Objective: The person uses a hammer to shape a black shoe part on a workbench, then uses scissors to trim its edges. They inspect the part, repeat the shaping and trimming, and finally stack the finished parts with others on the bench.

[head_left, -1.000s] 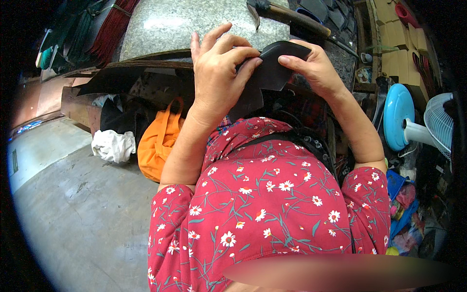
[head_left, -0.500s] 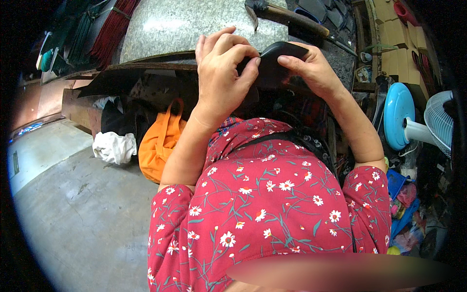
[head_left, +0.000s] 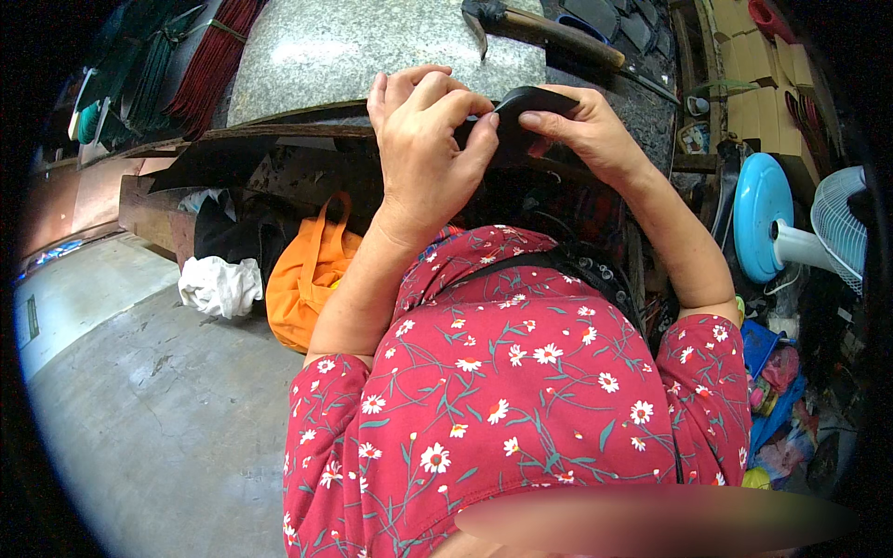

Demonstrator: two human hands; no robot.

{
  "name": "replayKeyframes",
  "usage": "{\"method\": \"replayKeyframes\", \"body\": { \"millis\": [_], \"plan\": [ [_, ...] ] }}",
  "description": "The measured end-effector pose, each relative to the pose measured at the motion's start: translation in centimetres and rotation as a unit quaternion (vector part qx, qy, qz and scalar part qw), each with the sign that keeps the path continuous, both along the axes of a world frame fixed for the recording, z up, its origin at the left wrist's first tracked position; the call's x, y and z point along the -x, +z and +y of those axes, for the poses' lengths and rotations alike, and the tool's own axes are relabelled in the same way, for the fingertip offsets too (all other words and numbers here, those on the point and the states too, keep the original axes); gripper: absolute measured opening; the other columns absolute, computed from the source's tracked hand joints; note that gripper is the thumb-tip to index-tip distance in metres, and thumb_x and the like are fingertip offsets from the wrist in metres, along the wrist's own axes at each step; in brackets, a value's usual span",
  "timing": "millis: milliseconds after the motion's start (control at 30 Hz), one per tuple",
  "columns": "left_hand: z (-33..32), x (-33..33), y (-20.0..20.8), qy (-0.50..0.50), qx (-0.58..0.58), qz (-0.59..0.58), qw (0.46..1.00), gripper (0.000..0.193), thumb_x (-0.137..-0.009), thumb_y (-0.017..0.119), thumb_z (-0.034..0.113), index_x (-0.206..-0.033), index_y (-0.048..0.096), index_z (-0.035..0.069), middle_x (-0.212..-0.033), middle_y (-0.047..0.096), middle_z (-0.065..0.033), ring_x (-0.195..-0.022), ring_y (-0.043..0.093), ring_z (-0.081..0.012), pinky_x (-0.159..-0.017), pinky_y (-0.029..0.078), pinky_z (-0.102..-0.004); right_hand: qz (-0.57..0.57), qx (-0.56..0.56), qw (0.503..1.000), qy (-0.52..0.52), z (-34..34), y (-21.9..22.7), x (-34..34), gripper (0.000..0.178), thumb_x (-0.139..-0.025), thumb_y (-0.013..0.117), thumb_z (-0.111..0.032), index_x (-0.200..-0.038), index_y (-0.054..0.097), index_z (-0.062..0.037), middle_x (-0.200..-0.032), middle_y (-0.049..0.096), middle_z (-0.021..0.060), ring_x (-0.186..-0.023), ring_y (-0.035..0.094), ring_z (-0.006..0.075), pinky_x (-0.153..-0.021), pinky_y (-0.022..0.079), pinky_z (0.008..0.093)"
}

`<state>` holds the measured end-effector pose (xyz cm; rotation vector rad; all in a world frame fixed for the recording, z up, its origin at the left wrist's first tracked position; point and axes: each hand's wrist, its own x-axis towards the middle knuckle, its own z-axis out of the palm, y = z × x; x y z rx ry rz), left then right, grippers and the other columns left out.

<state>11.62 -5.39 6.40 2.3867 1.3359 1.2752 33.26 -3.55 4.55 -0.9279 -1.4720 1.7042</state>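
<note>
The person sits bent over their work, both hands busy at the near edge of the speckled stone slab, with a bent black sheet held up between them, just in front of the slab and above the lap. The left hand is drawn narrow, thumb and forefinger pinching together at the sheet's left end, while its other fingers lift loosely away. The right hand grips the other end, its thumb laid along the near side; from here I can't tell how its fingers sit behind. Past the hands a hammer lies across the slab's right corner, its wooden handle running off to the right. On the far left there's a bundle of dark red strands. Below the bench, an orange bag slumps beside the left forearm, with a crumpled white cloth next to it above the grey floor. Over to the right I see a white fan with a round blue base, lying on its side
</note>
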Motion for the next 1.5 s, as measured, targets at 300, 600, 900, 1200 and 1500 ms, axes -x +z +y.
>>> {"method": "replayKeyframes", "body": {
  "millis": [300,600,900,1200,1500],
  "plan": [
    [0.5,0.2,-0.2,-0.037,0.015,0.017,0.999,0.011,-0.078,0.073,0.014,-0.080,0.066,0.005,-0.095,0.066,-0.0086,-0.106,0.060,-0.0279,-0.100,0.038,-0.0431,-0.024,-0.014,1.000,0.007,-0.2,-0.3,0.3,0.026,-0.095,0.069,-0.022,-0.114,0.071,-0.0042,-0.097,0.070,-0.0006,-0.085,0.064,0.0077,-0.072,0.055,0.0252],
    [0.3,0.3,0.1,0.017,-0.066,-0.077,0.995,0.018,-0.078,0.078,0.013,-0.093,0.070,0.007,-0.102,0.065,-0.0091,-0.101,0.057,-0.0311,-0.094,0.040,-0.0438,0.015,-0.016,0.998,-0.066,-0.9,0.9,0.4,0.023,-0.096,0.067,-0.015,-0.118,0.070,-0.0073,-0.100,0.070,-0.0023,-0.086,0.064,0.0066,-0.067,0.054,0.0234],
    [-1.9,-0.1,0.8,-0.212,0.437,-0.419,0.767,0.062,-0.100,0.050,0.034,-0.145,0.026,-0.002,-0.111,0.063,-0.0212,-0.092,0.070,-0.0290,-0.076,0.059,-0.0379,-0.248,-0.569,0.772,-0.137,-1.7,3.7,0.4,0.050,-0.070,0.077,-0.002,-0.119,0.072,-0.0134,-0.096,0.064,0.0076,-0.080,0.066,0.0222,-0.068,0.056,0.0315],
    [-3.2,3.2,5.3,-0.114,0.430,-0.327,0.834,0.026,-0.096,0.051,-0.002,-0.121,0.059,-0.004,-0.096,0.065,-0.0021,-0.070,0.057,-0.0020,-0.057,0.049,-0.0173,-0.522,-0.551,0.618,-0.207,4.2,0.9,-5.1,0.060,-0.072,0.082,-0.021,-0.129,0.064,-0.0210,-0.113,0.065,0.0062,-0.109,0.059,0.0277,-0.092,0.053,0.0387],
    [-1.4,3.8,4.4,-0.148,0.419,-0.282,0.850,0.022,-0.094,0.062,0.002,-0.116,0.062,-0.001,-0.086,0.064,-0.0016,-0.063,0.053,-0.0030,-0.053,0.044,-0.0204,-0.514,-0.552,0.628,-0.189,12.6,0.0,-5.5,0.031,-0.084,0.072,-0.025,-0.114,0.070,-0.0167,-0.103,0.067,0.0042,-0.102,0.062,0.0254,-0.087,0.053,0.0381]
  ]
}}
